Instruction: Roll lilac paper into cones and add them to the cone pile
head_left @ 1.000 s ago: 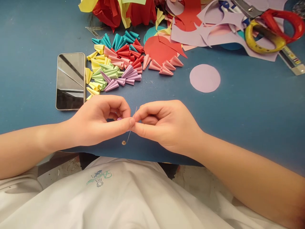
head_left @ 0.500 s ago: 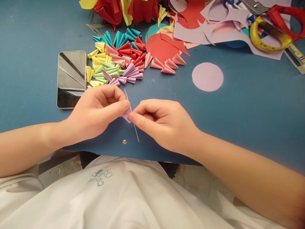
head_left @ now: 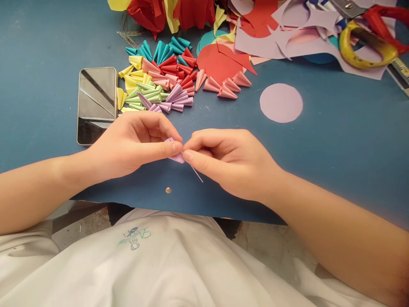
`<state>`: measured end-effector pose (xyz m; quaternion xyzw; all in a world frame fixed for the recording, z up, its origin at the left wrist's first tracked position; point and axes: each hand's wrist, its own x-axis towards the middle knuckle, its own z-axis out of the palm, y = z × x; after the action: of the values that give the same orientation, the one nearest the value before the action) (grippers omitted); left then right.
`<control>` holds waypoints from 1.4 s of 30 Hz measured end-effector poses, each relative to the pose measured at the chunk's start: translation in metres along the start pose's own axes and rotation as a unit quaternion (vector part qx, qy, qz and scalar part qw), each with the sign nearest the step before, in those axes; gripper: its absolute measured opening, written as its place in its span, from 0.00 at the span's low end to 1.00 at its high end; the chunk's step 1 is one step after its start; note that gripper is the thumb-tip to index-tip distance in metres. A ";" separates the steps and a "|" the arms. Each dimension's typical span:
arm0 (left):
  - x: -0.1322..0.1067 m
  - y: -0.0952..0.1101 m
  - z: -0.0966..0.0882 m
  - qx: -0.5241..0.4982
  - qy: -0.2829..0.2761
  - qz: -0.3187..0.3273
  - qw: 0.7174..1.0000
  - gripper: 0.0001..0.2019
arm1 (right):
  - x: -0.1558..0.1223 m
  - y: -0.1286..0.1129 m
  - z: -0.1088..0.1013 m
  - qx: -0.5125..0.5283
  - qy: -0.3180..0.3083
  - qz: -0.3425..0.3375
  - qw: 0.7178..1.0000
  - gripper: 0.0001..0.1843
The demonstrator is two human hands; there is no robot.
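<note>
1. Purple paper (head_left: 177,157), a small folded bit, is held up just over the blue table (head_left: 335,145). It is to the right of the phone (head_left: 96,105) and a little nearer to the person.
2. A thin stick (head_left: 197,175) pokes out from under the purple paper. It slants down and away from the phone.
3. The left hand (head_left: 134,143) pinches the purple paper between thumb and first finger. The other fingers are curled in. This hand is just beside the phone's near right corner.
4. The right hand (head_left: 233,162) pinches the other end of the purple paper, where the thin stick comes out. Its fingers are curled too. The two hands meet at the fingertips, farther right of the phone.
5. A tiny round metal dot (head_left: 168,190) sits on the table, right of the phone and closer to the person than the hands.
6. A pile of little paper cones (head_left: 159,81) lies just to the right of the phone's far end. They are yellow, green, purple, pink, red and teal.
7. A red paper circle (head_left: 217,64) lies past the cones, farther right of the phone.
8. A purple circle (head_left: 281,102) lies flat by itself, well to the right of the phone.
9. Purple scraps (head_left: 287,38) and scissors (head_left: 364,47) with yellow and red handles are far right of the phone, at the back.
10. Crumpled red and yellow paper (head_left: 172,13) sits behind the cones, farther back than the phone.
11. A white shirt (head_left: 159,256) shows below the table's edge, nearer than the phone.
</note>
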<state>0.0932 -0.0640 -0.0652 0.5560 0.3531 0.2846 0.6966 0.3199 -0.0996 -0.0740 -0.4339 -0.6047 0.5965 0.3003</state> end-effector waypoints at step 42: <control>-0.008 -0.008 0.014 0.098 0.060 0.173 0.978 0.14 | -0.006 0.004 0.013 0.070 0.133 -0.063 0.987 0.05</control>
<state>0.0998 -0.0800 -0.0697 0.6565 0.3188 0.3977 0.5561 0.3116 -0.1114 -0.0786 -0.4485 -0.5421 0.5544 0.4444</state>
